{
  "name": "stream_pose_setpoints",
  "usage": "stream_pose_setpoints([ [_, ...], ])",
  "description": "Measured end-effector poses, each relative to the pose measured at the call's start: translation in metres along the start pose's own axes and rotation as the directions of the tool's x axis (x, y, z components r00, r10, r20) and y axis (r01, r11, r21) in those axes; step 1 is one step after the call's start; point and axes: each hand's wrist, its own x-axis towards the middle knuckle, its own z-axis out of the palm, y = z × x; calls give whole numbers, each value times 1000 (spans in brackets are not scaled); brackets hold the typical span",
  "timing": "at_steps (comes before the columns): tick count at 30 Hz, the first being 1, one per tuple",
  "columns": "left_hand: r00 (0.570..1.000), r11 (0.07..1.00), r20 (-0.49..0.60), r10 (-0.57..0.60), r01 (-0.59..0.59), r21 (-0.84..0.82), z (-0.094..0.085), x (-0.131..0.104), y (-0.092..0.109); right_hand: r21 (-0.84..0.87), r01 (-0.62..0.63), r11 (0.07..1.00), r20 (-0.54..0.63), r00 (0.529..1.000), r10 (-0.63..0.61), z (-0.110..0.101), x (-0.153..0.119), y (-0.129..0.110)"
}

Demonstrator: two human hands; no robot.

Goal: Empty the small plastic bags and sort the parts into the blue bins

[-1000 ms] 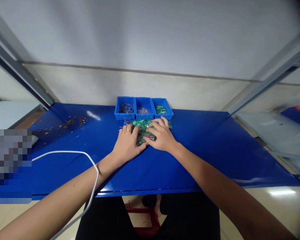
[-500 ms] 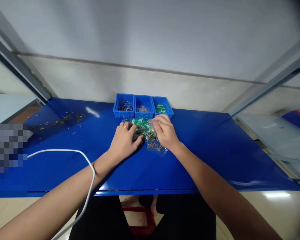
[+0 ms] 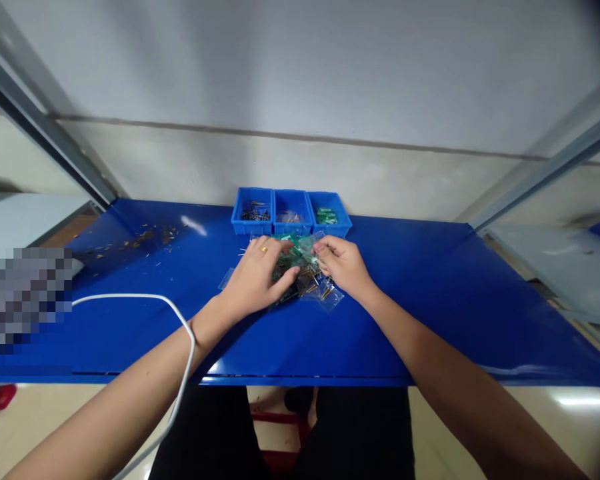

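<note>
A pile of small clear plastic bags [image 3: 310,283] lies on the blue table, holding brass-coloured and green pieces. My left hand [image 3: 265,270], with a ring on one finger, rests over the pile's left side, thumb and fingers apart, covering part of it. At the pile's right side, my right hand [image 3: 341,265] pinches the edge of a clear bag [image 3: 310,247] between thumb and fingers. Just behind the pile stand three joined blue bins: the left bin [image 3: 253,228] holds dark metal screws, the middle bin [image 3: 293,228] small bagged pieces, the right bin [image 3: 330,228] green pieces.
A white cable [image 3: 125,295] loops over the left of the table and across my left forearm. Brown debris [image 3: 145,237] is scattered at the table's back left. A pixelated object [image 3: 20,307] sits at the far left. Metal posts [image 3: 545,170] rise at both sides.
My right hand has closed on a bag and drawn it slightly up from the pile. My left hand has spread wider over the bags. The whole view has shifted a little.
</note>
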Motion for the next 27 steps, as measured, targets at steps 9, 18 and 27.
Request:
stream_pose_setpoints([
  [9, 974, 847, -22, -226, 185, -498, 42, 31, -11, 284, -127, 950, 69, 991, 112, 5, 2, 6],
  [18, 927, 612, 39, -374, 278, -740, 39, 23, 6, 111, -58, 992, 105, 993, 47, -2, -1, -3],
  [27, 909, 466, 107, -403, 304, -831, 39, 25, 5, 56, -65, 996, 118, 991, 58, -1, -3, -9],
])
